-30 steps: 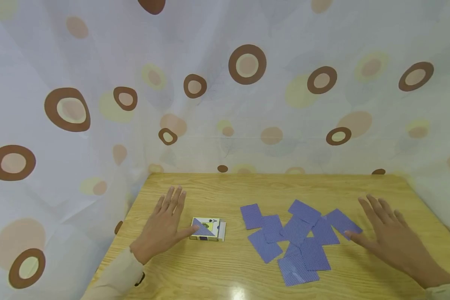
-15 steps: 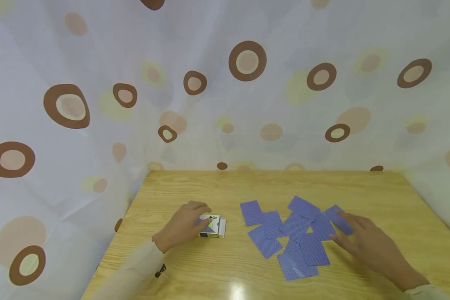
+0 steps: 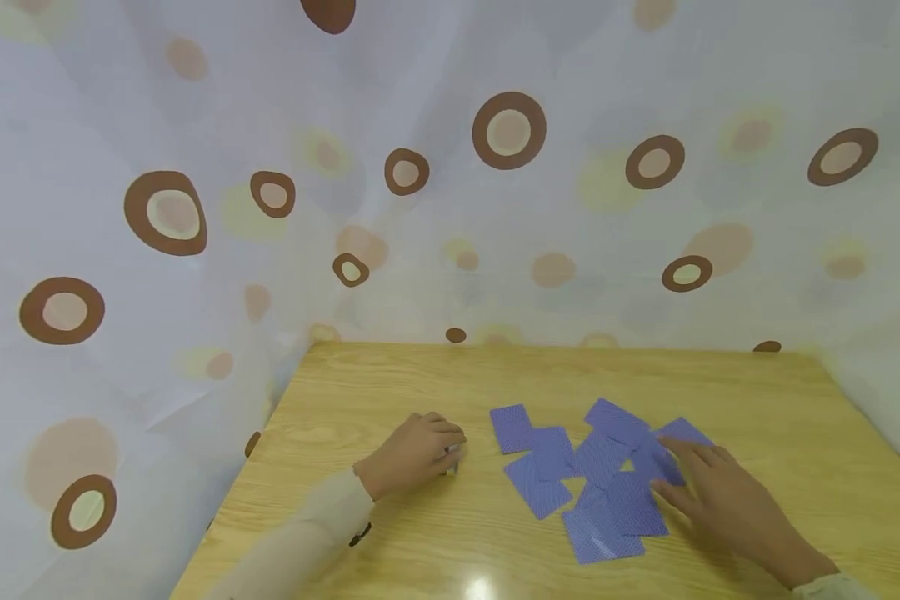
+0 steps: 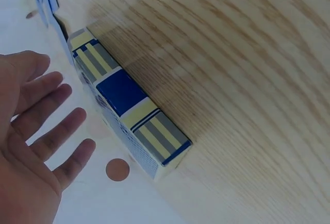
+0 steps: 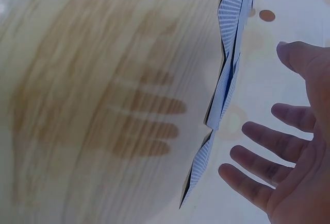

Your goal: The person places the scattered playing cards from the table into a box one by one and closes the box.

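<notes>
My left hand (image 3: 412, 454) hovers over the card box (image 4: 124, 92), hiding nearly all of it in the head view. The left wrist view shows that box lying flat, its side striped in cream, grey and blue; the relaxed fingers are above it with a gap between. Toward the right, several playing cards (image 3: 555, 454) lie face down in a loose, overlapping spread, with blue patterned backs. My right hand (image 3: 727, 500) is over the spread's right edge. In the right wrist view its fingers are spread and hold nothing, apart from the slightly bent cards (image 5: 227, 69).
A wooden table (image 3: 390, 379) with a glossy top carries everything. Behind it and along both sides hangs a pale curtain (image 3: 435, 100) with brown and beige round spots. A small dark thing (image 3: 360, 535) shows under the left sleeve.
My left hand has moved right from beside the card box to over it, its fingers bending loosely. My right hand has come in leftward over the cards. The head view has shifted slightly.
</notes>
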Available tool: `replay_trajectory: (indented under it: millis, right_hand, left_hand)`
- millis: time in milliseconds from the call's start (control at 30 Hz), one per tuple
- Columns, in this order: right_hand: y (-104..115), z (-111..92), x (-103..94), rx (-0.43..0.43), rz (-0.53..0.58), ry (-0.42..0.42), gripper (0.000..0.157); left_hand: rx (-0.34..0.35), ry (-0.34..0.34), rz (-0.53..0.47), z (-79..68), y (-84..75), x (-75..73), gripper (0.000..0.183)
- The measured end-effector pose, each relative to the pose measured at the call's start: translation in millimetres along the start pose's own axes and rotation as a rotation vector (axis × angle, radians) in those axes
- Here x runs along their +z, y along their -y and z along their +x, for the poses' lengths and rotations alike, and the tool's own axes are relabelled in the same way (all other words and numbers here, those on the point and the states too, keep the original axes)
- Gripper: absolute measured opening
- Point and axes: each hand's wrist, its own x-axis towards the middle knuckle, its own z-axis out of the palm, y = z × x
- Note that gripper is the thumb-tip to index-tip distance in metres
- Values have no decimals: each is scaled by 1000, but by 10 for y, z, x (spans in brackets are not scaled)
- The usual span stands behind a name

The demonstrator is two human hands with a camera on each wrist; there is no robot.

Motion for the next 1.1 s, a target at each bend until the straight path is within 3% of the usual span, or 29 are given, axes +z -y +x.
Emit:
replay_trajectory:
  millis: [167, 367, 667, 867, 1100]
  right_hand:
    - [27, -2, 42, -14, 18, -25, 63]
    - [21, -9, 53, -32, -5, -40, 62]
    - [34, -47, 46, -14, -17, -37, 61]
    - [58, -46, 46, -5, -21, -38, 59]
    - [37, -37, 19, -11, -32, -37, 58]
  left_hand:
    - [-54, 71, 68, 46, -53, 16, 21]
    - [-152, 181, 58, 45, -72, 22, 41]
    - [-166, 281, 8, 46, -57, -60, 66]
    - [-128, 286, -33, 72, -12, -145, 67]
    - [-131, 319, -62, 117, 42, -168, 73]
